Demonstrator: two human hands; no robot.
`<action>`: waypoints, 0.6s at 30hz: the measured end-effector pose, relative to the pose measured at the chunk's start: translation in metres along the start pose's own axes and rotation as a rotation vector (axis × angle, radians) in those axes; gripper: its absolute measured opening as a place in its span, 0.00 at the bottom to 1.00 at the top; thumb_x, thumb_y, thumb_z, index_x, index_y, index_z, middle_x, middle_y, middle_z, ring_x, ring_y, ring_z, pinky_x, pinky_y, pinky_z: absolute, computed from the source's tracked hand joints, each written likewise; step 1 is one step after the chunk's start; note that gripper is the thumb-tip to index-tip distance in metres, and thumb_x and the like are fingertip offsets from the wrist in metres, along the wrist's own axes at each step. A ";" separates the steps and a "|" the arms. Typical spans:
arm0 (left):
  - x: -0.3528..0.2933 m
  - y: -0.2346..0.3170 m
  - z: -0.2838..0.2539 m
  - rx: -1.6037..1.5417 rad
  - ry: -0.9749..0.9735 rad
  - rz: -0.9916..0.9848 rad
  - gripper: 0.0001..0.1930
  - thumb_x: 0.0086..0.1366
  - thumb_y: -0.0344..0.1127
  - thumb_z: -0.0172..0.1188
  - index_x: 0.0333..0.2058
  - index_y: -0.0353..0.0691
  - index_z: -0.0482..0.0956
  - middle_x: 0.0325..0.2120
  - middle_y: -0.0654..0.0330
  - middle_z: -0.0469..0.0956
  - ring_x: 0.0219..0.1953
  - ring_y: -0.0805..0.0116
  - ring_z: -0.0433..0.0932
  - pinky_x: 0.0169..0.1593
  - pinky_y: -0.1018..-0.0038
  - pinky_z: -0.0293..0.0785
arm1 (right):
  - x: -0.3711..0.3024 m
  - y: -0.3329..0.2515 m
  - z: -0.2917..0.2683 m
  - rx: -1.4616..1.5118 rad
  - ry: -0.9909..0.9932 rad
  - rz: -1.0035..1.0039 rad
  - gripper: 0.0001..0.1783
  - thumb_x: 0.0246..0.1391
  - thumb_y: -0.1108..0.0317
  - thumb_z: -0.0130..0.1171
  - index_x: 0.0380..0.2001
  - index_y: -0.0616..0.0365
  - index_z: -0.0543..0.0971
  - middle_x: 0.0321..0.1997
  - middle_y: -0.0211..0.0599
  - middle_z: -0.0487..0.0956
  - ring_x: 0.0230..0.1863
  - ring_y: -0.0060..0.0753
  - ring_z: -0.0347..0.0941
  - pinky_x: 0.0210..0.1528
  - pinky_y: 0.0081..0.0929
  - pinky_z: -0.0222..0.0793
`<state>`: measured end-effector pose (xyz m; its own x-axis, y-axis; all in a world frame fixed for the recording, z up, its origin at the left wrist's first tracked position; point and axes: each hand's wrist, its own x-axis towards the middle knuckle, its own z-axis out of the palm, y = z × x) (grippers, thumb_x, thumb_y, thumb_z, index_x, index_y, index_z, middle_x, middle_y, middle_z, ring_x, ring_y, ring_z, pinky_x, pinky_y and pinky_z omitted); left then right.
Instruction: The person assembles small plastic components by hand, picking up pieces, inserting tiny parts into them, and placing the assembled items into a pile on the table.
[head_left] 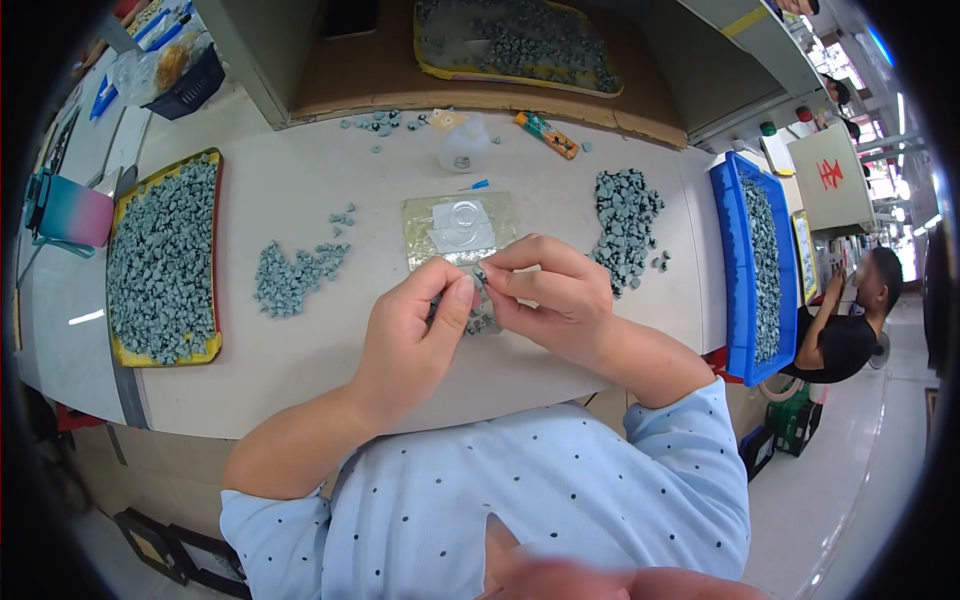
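My left hand (418,325) and my right hand (550,295) meet over the front middle of the table, thumbs and fingertips pinched close together. Between the right fingertips shows part of a small grey-green stone-like piece (479,274). What the left fingers pinch is mostly hidden. More such pieces (482,320) show below and between the hands. Just beyond my fingers lies a yellowish flat pad (416,222) with a clear round disc (462,226) on it. Past the pad is a small blue-hubbed needle tip (480,185). Loose piles of pieces lie left (285,282) and right (626,225).
A full yellow tray (213,346) stands at left, beside a pink-and-teal cup (85,212). A blue bin (738,300) of pieces is at right. A clear container (463,150) and an orange tube (547,135) stand before a shelf holding another tray (520,80). A co-worker (850,320) sits at far right.
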<state>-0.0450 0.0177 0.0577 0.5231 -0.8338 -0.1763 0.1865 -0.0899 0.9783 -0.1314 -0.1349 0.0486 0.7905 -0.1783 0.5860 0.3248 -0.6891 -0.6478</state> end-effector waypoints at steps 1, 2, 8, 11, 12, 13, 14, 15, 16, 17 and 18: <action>0.002 0.001 -0.001 -0.002 -0.006 0.000 0.11 0.68 0.38 0.43 0.29 0.39 0.66 0.13 0.72 0.57 0.14 0.84 0.52 0.16 0.84 0.50 | 0.002 0.001 -0.003 0.005 -0.057 0.004 0.10 0.35 0.81 0.63 0.26 0.62 0.78 0.31 0.37 0.77 0.27 0.31 0.75 0.26 0.22 0.71; 0.005 0.003 -0.004 0.011 -0.024 -0.054 0.11 0.67 0.38 0.44 0.29 0.39 0.66 0.13 0.72 0.58 0.14 0.85 0.53 0.16 0.84 0.51 | 0.004 0.003 -0.008 0.010 -0.113 0.008 0.09 0.35 0.83 0.62 0.25 0.63 0.78 0.30 0.39 0.77 0.27 0.32 0.75 0.27 0.22 0.71; 0.007 0.001 -0.003 0.184 -0.095 -0.222 0.12 0.66 0.39 0.47 0.27 0.38 0.70 0.13 0.72 0.60 0.13 0.85 0.54 0.16 0.84 0.52 | 0.022 0.030 -0.055 0.061 -0.587 0.304 0.06 0.42 0.75 0.61 0.28 0.62 0.79 0.29 0.38 0.78 0.32 0.37 0.75 0.34 0.26 0.70; 0.009 0.003 0.000 0.264 -0.117 -0.232 0.13 0.65 0.40 0.49 0.27 0.37 0.72 0.13 0.72 0.59 0.13 0.85 0.53 0.16 0.84 0.51 | 0.017 0.033 -0.080 -0.145 -0.761 0.447 0.07 0.42 0.75 0.60 0.28 0.61 0.79 0.30 0.39 0.77 0.32 0.40 0.73 0.35 0.27 0.69; 0.010 0.004 0.000 0.248 -0.124 -0.255 0.13 0.65 0.40 0.49 0.27 0.37 0.73 0.13 0.72 0.59 0.13 0.85 0.52 0.16 0.84 0.50 | 0.014 0.033 -0.084 -0.147 -0.758 0.452 0.07 0.42 0.75 0.60 0.28 0.61 0.79 0.30 0.39 0.77 0.32 0.40 0.73 0.35 0.27 0.69; 0.012 0.005 0.000 0.248 -0.127 -0.256 0.13 0.65 0.40 0.49 0.27 0.37 0.73 0.13 0.72 0.59 0.13 0.85 0.52 0.16 0.84 0.50 | 0.010 0.032 -0.086 -0.240 -0.787 0.488 0.07 0.41 0.75 0.60 0.28 0.61 0.78 0.30 0.39 0.77 0.32 0.40 0.73 0.35 0.28 0.69; 0.013 0.005 -0.001 0.121 -0.105 -0.348 0.12 0.65 0.39 0.50 0.29 0.36 0.74 0.13 0.71 0.61 0.15 0.84 0.55 0.18 0.84 0.52 | 0.007 0.032 -0.087 -0.332 -0.816 0.523 0.07 0.41 0.76 0.59 0.28 0.61 0.78 0.30 0.38 0.76 0.32 0.41 0.72 0.35 0.29 0.69; 0.014 0.005 -0.002 -0.006 -0.084 -0.435 0.12 0.64 0.39 0.50 0.30 0.35 0.75 0.14 0.70 0.63 0.16 0.83 0.58 0.20 0.83 0.55 | 0.003 0.032 -0.087 -0.334 -0.814 0.524 0.07 0.41 0.76 0.59 0.28 0.61 0.78 0.30 0.38 0.76 0.32 0.41 0.72 0.35 0.29 0.69; 0.015 0.004 -0.001 -0.006 -0.087 -0.434 0.12 0.64 0.39 0.50 0.30 0.35 0.75 0.14 0.70 0.63 0.16 0.83 0.58 0.20 0.83 0.55 | -0.001 0.031 -0.087 -0.389 -0.824 0.509 0.07 0.41 0.76 0.59 0.28 0.60 0.77 0.30 0.38 0.76 0.32 0.41 0.72 0.35 0.30 0.68; 0.015 0.004 0.000 -0.161 -0.082 -0.452 0.12 0.65 0.37 0.50 0.32 0.34 0.75 0.14 0.71 0.61 0.16 0.83 0.56 0.19 0.84 0.53 | -0.003 0.030 -0.086 -0.443 -0.834 0.492 0.07 0.41 0.76 0.59 0.28 0.60 0.77 0.30 0.38 0.76 0.32 0.41 0.72 0.35 0.30 0.68; 0.017 0.003 0.001 -0.316 -0.075 -0.472 0.11 0.65 0.36 0.49 0.35 0.33 0.74 0.14 0.72 0.59 0.15 0.84 0.54 0.19 0.85 0.51 | -0.003 0.030 -0.085 -0.441 -0.833 0.494 0.07 0.41 0.76 0.59 0.28 0.60 0.77 0.30 0.38 0.76 0.32 0.41 0.72 0.35 0.30 0.68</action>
<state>-0.0362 0.0031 0.0575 0.2642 -0.7803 -0.5668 0.6312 -0.3045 0.7134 -0.1683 -0.2153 0.0688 0.9436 -0.0855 -0.3199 -0.2137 -0.8953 -0.3908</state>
